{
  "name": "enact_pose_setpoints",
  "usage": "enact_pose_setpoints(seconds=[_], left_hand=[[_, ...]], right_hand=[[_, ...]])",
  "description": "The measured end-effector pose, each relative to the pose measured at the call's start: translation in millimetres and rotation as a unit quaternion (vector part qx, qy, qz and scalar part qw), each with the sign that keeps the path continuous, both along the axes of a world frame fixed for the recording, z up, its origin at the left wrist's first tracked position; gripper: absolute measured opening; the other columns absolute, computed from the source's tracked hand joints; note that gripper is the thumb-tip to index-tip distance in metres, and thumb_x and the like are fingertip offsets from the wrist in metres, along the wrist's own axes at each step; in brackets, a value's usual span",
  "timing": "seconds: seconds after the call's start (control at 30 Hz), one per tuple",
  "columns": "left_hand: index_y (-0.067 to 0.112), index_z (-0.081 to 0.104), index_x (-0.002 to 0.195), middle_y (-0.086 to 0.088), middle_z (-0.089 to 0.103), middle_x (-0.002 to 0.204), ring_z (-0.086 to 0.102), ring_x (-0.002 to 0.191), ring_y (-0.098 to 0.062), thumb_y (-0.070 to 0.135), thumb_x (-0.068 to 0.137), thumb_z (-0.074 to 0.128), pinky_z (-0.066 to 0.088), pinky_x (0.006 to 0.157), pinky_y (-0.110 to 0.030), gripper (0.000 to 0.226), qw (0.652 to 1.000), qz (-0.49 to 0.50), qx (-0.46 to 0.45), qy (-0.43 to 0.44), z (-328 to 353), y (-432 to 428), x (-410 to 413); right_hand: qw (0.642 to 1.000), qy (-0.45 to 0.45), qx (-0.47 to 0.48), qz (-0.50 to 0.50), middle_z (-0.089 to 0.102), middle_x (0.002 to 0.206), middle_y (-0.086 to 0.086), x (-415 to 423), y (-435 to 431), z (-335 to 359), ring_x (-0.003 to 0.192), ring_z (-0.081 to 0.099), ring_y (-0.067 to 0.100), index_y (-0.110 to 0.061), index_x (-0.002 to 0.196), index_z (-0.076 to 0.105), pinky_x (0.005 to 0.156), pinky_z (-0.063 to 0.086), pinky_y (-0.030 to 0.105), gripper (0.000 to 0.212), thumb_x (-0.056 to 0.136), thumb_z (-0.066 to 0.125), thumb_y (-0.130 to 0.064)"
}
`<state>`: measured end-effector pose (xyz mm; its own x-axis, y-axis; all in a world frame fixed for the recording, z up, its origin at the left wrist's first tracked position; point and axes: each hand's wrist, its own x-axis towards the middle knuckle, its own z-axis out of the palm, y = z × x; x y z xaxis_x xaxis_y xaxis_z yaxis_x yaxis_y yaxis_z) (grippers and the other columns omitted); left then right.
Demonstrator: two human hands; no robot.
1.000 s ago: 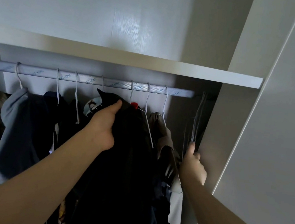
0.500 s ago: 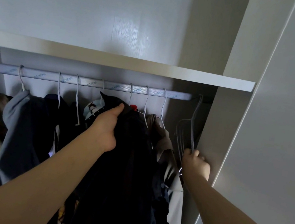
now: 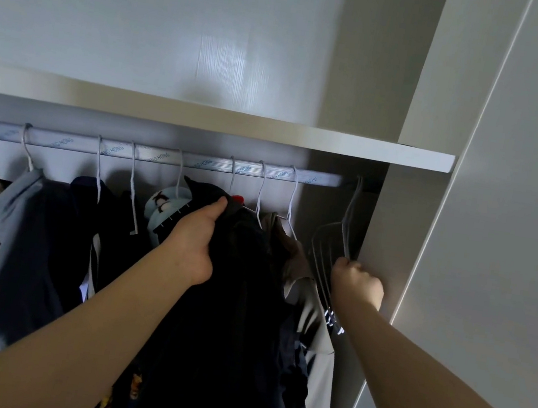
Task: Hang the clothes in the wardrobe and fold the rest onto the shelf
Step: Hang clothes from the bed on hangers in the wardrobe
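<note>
A person's left hand (image 3: 193, 247) grips a black fabric garment (image 3: 229, 302) by its collar under the white wardrobe rail (image 3: 150, 153), while the nearer right hand (image 3: 357, 282) closes round empty grey wire hangers (image 3: 323, 253) hanging upright at the rail's right end.

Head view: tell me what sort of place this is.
Probably a home wardrobe: a rail carrying clothes on hangers, a white shelf above it, and a side panel at right. The left hand grips a dark garment; the right hand holds empty hangers.
</note>
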<state>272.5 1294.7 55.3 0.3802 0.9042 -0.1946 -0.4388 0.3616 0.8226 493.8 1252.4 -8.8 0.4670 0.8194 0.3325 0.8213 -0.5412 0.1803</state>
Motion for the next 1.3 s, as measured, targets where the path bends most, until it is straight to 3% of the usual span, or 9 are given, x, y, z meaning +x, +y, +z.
enact_pose_setpoints(seconds=[0.17,0.3,0.37,0.47,0.63,0.73,0.83,1.1,1.3], left_hand=[[0.016,0.072,0.08,-0.009,0.073,0.07,0.065,0.076,-0.027,0.037,0.092,0.053,0.052,0.047,-0.031,0.031,1.0,-0.007,0.006,-0.012,-3,6,-1],[0.017,0.076,0.058,-0.009,0.073,0.068,0.066,0.076,-0.027,0.037,0.092,0.053,0.052,0.049,-0.032,0.045,1.0,-0.01,0.015,-0.012,-4,9,-1],[0.016,0.076,0.066,-0.009,0.073,0.068,0.066,0.074,-0.027,0.036,0.092,0.054,0.053,0.045,-0.031,0.039,1.0,-0.011,0.012,-0.013,-4,9,-2],[0.016,0.072,0.079,-0.009,0.072,0.068,0.065,0.076,-0.027,0.036,0.091,0.055,0.052,0.043,-0.031,0.03,1.0,-0.011,0.006,-0.011,-3,8,-2],[0.014,0.07,0.083,-0.013,0.071,0.077,0.064,0.081,-0.029,0.036,0.091,0.055,0.049,0.053,-0.035,0.027,1.0,-0.005,0.002,0.003,-1,9,-1],[0.013,0.068,0.089,-0.014,0.067,0.091,0.062,0.084,-0.029,0.036,0.091,0.055,0.047,0.056,-0.037,0.026,1.0,-0.008,-0.004,0.009,1,13,2],[0.015,0.067,0.09,-0.013,0.067,0.088,0.063,0.08,-0.028,0.036,0.092,0.053,0.048,0.053,-0.034,0.026,1.0,-0.012,-0.003,0.009,0,18,5],[0.01,0.065,0.088,-0.014,0.068,0.08,0.063,0.074,-0.028,0.037,0.09,0.055,0.047,0.054,-0.036,0.029,1.0,-0.018,-0.013,0.016,-2,24,11],[0.011,0.065,0.092,-0.012,0.072,0.07,0.068,0.06,-0.027,0.039,0.089,0.056,0.051,0.045,-0.03,0.03,0.999,-0.028,-0.014,0.012,-7,25,11]], right_hand=[[0.992,0.119,0.049,-0.016,0.063,0.115,0.013,1,14,2,0.103,0.062,0.031,-0.003,0.121,0.046,0.073,0.044,0.033,0.029,0.093,0.039,-0.004],[0.986,0.148,0.08,-0.02,0.063,0.113,0.013,3,18,8,0.102,0.061,0.033,-0.005,0.114,0.053,0.07,0.039,0.032,0.03,0.09,0.036,0.001],[0.982,0.166,0.087,-0.025,0.061,0.116,0.014,5,18,10,0.105,0.06,0.033,-0.005,0.117,0.054,0.072,0.042,0.033,0.03,0.092,0.037,-0.002],[0.977,0.189,0.091,-0.023,0.059,0.119,0.015,7,20,8,0.108,0.058,0.033,-0.005,0.123,0.046,0.073,0.041,0.032,0.033,0.098,0.041,-0.027],[0.994,0.103,-0.001,-0.021,0.06,0.121,0.008,7,23,-6,0.109,0.06,0.027,-0.01,0.123,0.048,0.073,0.042,0.029,0.033,0.091,0.046,-0.007],[0.996,0.033,-0.077,-0.008,0.062,0.119,0.002,6,25,-13,0.107,0.061,0.023,-0.015,0.121,0.051,0.065,0.038,0.028,0.032,0.091,0.044,-0.005],[0.991,-0.004,-0.135,0.0,0.064,0.116,0.001,4,29,-16,0.104,0.062,0.021,-0.017,0.115,0.061,0.062,0.039,0.028,0.031,0.092,0.043,-0.006],[0.997,0.067,-0.013,0.039,0.055,0.123,0.009,9,39,-18,0.106,0.06,0.03,-0.017,0.126,0.04,0.066,0.036,0.032,0.031,0.095,0.037,-0.014],[0.997,0.029,-0.075,0.019,0.048,0.127,0.01,6,44,-21,0.11,0.059,0.028,-0.015,0.126,0.056,0.072,0.043,0.033,0.036,0.095,0.038,-0.009]])
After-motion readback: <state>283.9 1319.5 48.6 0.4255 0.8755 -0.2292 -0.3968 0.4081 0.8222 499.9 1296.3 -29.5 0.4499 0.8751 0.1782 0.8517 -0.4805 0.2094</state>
